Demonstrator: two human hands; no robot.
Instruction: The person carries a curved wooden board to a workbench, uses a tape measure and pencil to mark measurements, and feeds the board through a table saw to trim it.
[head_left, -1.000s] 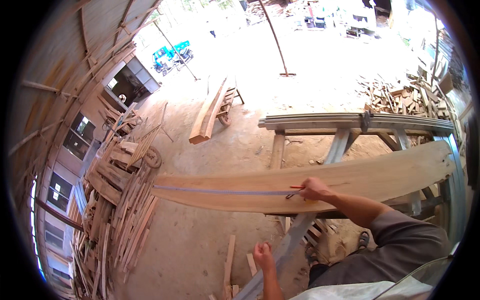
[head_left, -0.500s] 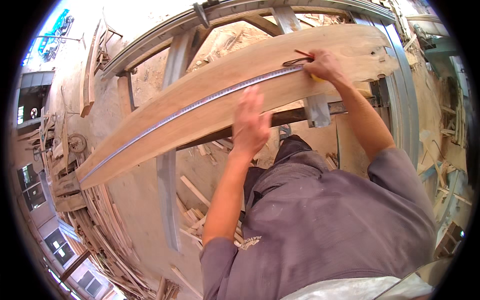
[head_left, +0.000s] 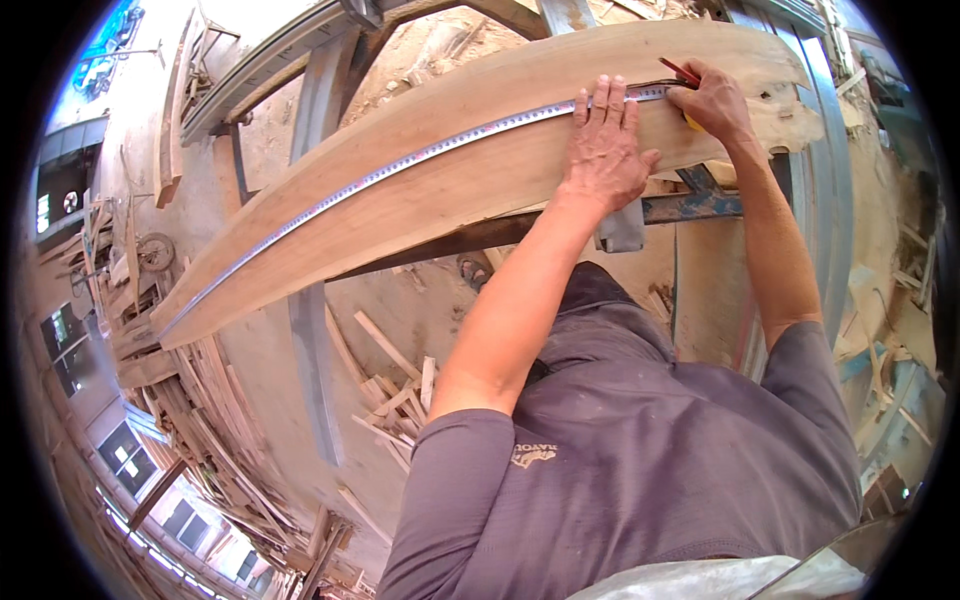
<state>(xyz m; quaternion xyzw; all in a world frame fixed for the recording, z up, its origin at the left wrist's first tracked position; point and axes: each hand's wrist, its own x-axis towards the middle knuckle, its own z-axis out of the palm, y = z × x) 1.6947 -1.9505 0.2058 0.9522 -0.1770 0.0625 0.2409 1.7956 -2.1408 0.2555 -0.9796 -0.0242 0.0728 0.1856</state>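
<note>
A long wooden slab (head_left: 470, 180) with a curved edge lies across metal supports, narrowing toward the far left. Along its length runs the pulled-out blade of a tape measure (head_left: 400, 164). My left hand (head_left: 608, 155) presses flat on the slab, its outstretched fingers across the blade. To the right of it, my right hand (head_left: 718, 105) is closed around the tape measure's case, of which only a bit of yellow shows below the fingers. A slim red pencil (head_left: 680, 71) sticks out of the same hand, beside a dark wrist strap (head_left: 652, 84).
Steel beams (head_left: 312, 370) and a rail frame (head_left: 255, 80) carry the slab. Cut wood strips (head_left: 395, 395) lie on the floor near my legs, and a larger lumber pile (head_left: 220, 420) is at left. The slab's right end is ragged, with holes.
My left hand has come forward and right, from above the slab's near edge down onto the blade. My right hand has shifted right with the tape measure and pencil, toward the ragged end.
</note>
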